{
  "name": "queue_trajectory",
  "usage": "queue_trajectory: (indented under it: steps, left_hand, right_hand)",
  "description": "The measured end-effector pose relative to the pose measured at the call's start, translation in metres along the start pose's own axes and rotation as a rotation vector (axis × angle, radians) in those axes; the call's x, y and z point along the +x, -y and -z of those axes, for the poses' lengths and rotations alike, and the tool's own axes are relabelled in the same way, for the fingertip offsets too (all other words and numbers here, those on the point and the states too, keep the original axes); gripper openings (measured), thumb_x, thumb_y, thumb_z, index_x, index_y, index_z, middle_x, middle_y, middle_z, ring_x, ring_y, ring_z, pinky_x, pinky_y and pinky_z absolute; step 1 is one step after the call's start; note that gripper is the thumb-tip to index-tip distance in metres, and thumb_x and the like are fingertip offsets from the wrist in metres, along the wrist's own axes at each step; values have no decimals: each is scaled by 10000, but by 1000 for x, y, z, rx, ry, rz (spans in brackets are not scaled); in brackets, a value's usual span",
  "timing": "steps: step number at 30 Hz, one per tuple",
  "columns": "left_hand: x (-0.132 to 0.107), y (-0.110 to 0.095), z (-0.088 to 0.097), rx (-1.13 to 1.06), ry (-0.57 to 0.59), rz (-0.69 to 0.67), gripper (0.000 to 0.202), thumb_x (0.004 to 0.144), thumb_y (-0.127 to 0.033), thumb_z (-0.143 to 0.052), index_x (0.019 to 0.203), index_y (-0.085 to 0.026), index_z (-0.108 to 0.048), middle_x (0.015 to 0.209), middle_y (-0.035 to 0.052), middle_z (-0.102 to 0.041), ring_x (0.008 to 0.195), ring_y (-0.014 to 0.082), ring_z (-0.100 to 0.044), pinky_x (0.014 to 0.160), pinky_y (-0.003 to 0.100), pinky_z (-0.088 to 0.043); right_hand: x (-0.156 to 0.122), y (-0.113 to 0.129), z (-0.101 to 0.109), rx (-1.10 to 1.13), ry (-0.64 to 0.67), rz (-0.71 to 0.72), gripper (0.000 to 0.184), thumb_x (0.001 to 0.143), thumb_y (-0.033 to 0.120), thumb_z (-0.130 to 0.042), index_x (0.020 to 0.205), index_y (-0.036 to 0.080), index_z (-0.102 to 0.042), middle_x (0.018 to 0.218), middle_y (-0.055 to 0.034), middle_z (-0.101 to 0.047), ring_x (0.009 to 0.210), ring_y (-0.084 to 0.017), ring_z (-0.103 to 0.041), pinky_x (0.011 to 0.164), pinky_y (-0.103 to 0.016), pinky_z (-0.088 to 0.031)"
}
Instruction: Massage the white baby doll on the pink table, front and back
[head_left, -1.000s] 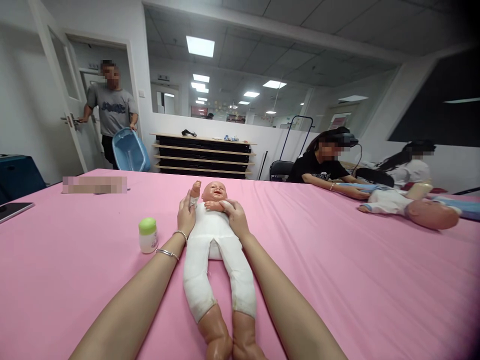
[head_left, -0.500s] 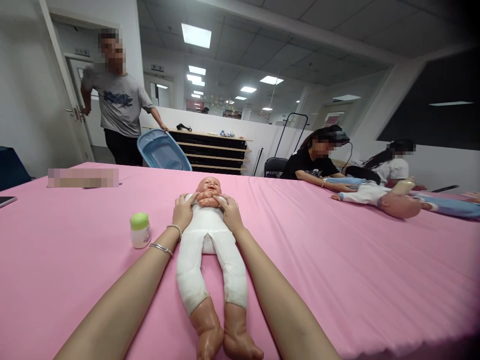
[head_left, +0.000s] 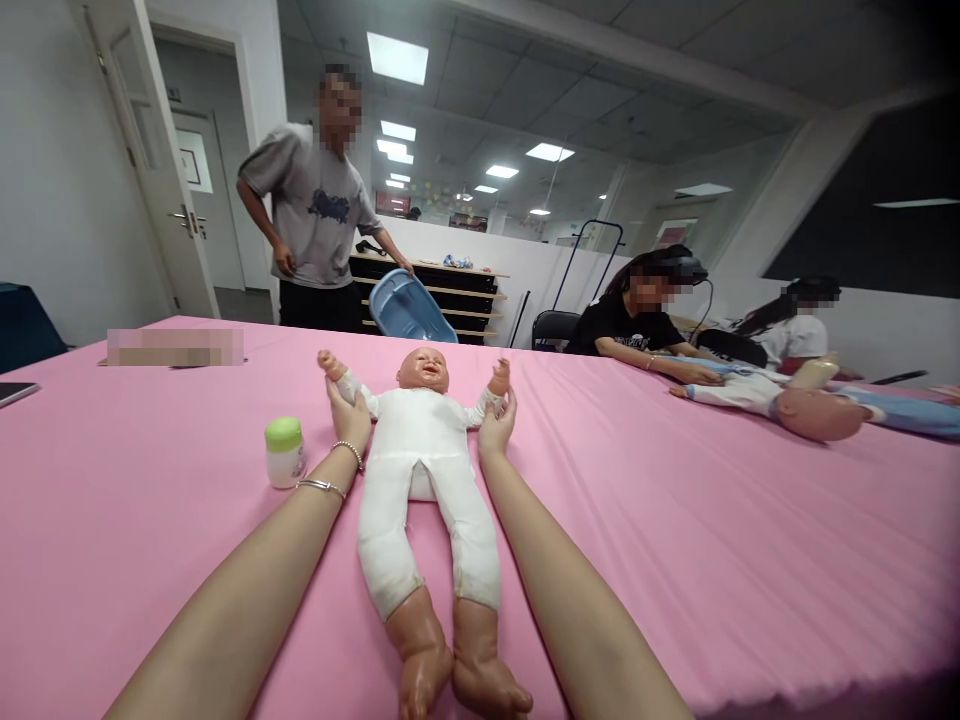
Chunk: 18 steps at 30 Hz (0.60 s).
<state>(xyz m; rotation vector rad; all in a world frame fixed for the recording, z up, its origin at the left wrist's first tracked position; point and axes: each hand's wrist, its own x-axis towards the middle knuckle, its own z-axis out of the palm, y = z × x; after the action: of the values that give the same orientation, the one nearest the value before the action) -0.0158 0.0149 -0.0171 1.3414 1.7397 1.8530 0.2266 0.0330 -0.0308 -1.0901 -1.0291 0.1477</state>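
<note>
A baby doll (head_left: 422, 450) in a white suit lies on its back on the pink table (head_left: 712, 530), feet toward me. Both its arms are spread outward. My left hand (head_left: 347, 415) grips the doll's arm on the left side, near its wrist. On the other side my right hand (head_left: 496, 422) holds the doll's other arm the same way. Bracelets circle my left wrist. A small white jar with a green lid (head_left: 285, 452) stands just left of my left forearm.
A standing person (head_left: 319, 230) carries a blue baby tub (head_left: 405, 305) beyond the table's far edge. Two seated people (head_left: 637, 320) work on another doll (head_left: 795, 405) at the right. A tablet (head_left: 11, 392) lies at the left edge. An open door (head_left: 161, 180) stands behind.
The doll's arms went from folded on its chest to spread wide, my hands moving outward with them. The person with the blue tub has walked from the doorway toward the table.
</note>
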Motion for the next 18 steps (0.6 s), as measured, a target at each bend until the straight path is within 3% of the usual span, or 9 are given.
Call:
queue_trajectory:
  steps: [3, 7, 13, 18]
  left_hand:
    - [-3, -8, -1, 14, 64, -89, 652, 832, -183, -444, 1440, -229, -213, 1248, 119, -478, 1166, 247, -479, 992, 373, -392]
    - [-5, -12, -4, 80, 186, -221, 598, 816, -125, -419, 1404, -203, -340, 1087, 117, -512, 1074, 237, -497, 979, 385, -394]
    - [-8, -11, -6, 276, 278, -372, 563, 807, -59, -370, 1306, -292, -489, 1103, 97, -478, 1058, 236, -444, 941, 396, -406]
    - [-11, -19, -2, 458, 345, -406, 491, 870, -133, -353, 1282, -349, -509, 1164, 104, -443, 1064, 270, -414, 907, 419, -412]
  right_hand:
    - [-12, 27, -5, -14, 217, 166, 414, 828, 236, -400, 1220, 190, -527, 1179, -100, -542, 1091, -159, -524, 937, -329, -445]
    - [-20, 50, -7, -53, 502, 348, 322, 868, 239, -402, 1067, 229, -655, 1137, -71, -562, 1088, -168, -505, 966, -344, -422]
    - [-17, 53, -6, -127, 607, 499, 323, 884, 218, -418, 1122, 264, -632, 1157, -48, -562, 1098, -173, -487, 986, -362, -397]
    - [-14, 53, -4, -207, 637, 629, 368, 853, 148, -419, 1150, 255, -610, 1208, -46, -545, 1143, -192, -455, 1016, -401, -356]
